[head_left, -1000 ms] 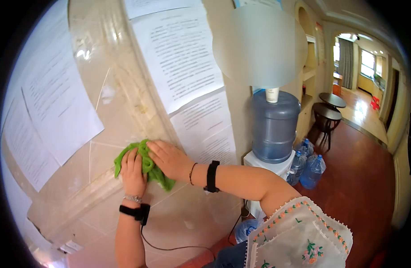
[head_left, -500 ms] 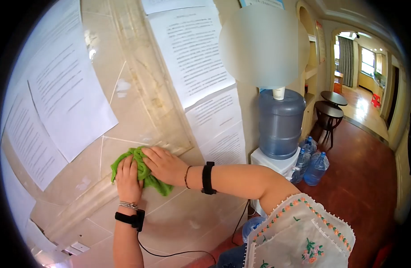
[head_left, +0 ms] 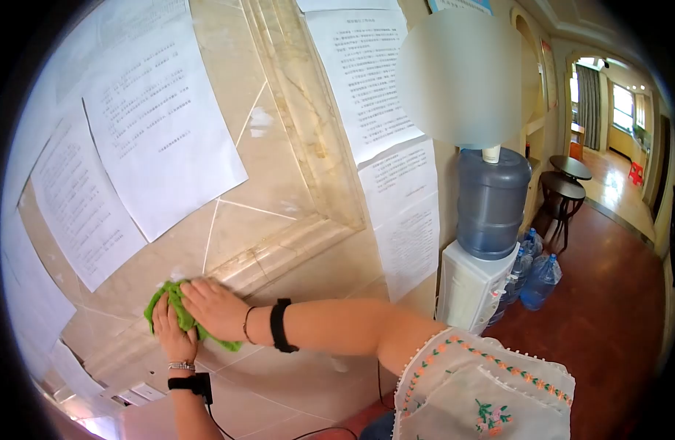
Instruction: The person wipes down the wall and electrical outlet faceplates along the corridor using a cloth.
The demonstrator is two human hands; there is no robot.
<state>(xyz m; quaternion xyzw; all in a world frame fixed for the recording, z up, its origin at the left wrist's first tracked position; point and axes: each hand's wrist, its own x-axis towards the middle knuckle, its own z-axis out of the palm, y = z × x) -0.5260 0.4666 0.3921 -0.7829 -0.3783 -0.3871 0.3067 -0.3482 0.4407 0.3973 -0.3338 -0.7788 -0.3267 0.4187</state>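
Note:
A crumpled green cloth [head_left: 179,302] is pressed against the lower strip of the raised stone moulding [head_left: 268,253] on the tiled wall. My left hand [head_left: 174,336] lies on the cloth's left side, fingers pointing up and curled over it. On its upper right side, my right hand [head_left: 216,312] bears down with the fingers bent over the fabric. The two hands are close together, and a loose end of the cloth hangs out below the right wrist. Both palms are hidden.
Printed paper sheets [head_left: 169,132] hang on the wall, with more sheets [head_left: 400,176] right of the moulding. A water dispenser [head_left: 473,282] carries a large blue bottle [head_left: 491,205] and a paper cup. Plastic bottles [head_left: 540,282] and dark round stools [head_left: 562,187] stand beyond. Wall sockets [head_left: 143,394] are low left.
Both hands and the cloth have slid down and to the left along the lower moulding. The view has shifted too, so the wall and dispenser appear farther right.

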